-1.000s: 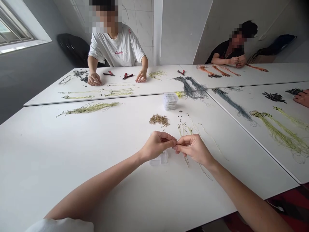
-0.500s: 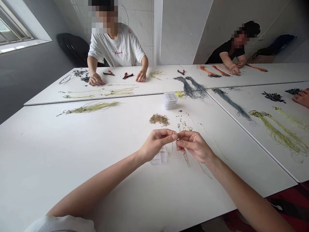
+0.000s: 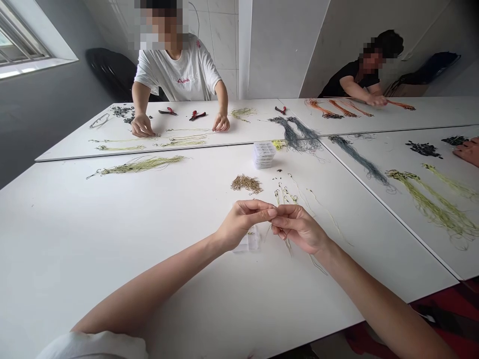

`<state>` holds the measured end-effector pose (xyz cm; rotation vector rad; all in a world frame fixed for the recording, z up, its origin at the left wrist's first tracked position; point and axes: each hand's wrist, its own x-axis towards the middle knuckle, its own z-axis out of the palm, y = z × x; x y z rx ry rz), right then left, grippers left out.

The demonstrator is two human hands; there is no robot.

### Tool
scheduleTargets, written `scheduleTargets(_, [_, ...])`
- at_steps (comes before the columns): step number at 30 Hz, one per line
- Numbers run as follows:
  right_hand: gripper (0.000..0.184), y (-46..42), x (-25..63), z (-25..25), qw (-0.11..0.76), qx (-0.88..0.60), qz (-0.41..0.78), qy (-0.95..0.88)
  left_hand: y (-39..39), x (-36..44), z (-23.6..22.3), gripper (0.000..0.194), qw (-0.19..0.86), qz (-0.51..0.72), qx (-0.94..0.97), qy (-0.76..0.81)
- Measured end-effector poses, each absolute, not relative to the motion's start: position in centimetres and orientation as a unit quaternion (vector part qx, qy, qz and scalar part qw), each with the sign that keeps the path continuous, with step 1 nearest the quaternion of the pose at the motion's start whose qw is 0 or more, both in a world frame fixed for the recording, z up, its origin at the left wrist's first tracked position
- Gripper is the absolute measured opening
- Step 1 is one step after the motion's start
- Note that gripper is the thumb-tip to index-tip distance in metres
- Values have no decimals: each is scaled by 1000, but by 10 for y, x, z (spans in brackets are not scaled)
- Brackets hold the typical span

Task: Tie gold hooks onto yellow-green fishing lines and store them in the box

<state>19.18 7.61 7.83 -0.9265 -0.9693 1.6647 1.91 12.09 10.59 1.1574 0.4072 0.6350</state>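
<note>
My left hand [image 3: 251, 219] is closed in a pinch, with a small fish hook mostly hidden between thumb and forefinger. Its fingertips meet those of my right hand [image 3: 297, 224], which is also closed, pinching what looks like thin fishing line at the hook. A short piece of line hangs under the fingers. Beyond my left hand lies a heap of bronze fish hooks [image 3: 246, 184]. Just past my right hand are several hooks tied to pale yellow-green lines [image 3: 286, 192]. A clear compartment box [image 3: 252, 242] sits partly under my left hand.
A stack of clear boxes [image 3: 264, 155] stands farther back. Yellow-green line bundles [image 3: 142, 166] lie left, grey ones [image 3: 299, 134] behind. Across the table, a person in a white shirt [image 3: 179, 70] handles lines near red-handled pliers [image 3: 197, 115]. Another person [image 3: 355, 80] works by orange bundles.
My right fingertips have closed in over the hook, hiding more of it. The co-worker opposite has shifted both hands and draws a line out; the far-right co-worker's hand moved right.
</note>
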Motion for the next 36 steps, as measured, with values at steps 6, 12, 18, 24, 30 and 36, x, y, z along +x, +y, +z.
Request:
scheduleTargets(6, [10,76,196,79,491,-403,667,-391,127,16,102,24,762,272,534,247])
scheduleTargets(12, [6,78,199,80,532,-429,614,-395,132,16,97,20,704,304,552,327])
scheduleTargets(18, [5,79,198,78,557,-418,622,-358,126,20,92,19,761,281,508,289])
scheduleTargets(24, [5,78,194,75,556,-414,649,-314,120,24,81,17,838,236,432,236])
scheduleTargets(30, [4,78,193,72,544,-399,667,-317,117,26,76,13,851,232,411,231])
scheduleTargets(36, [4,78,197,73,538,-391,667,-336,116,26,82,17,828,243,450,231])
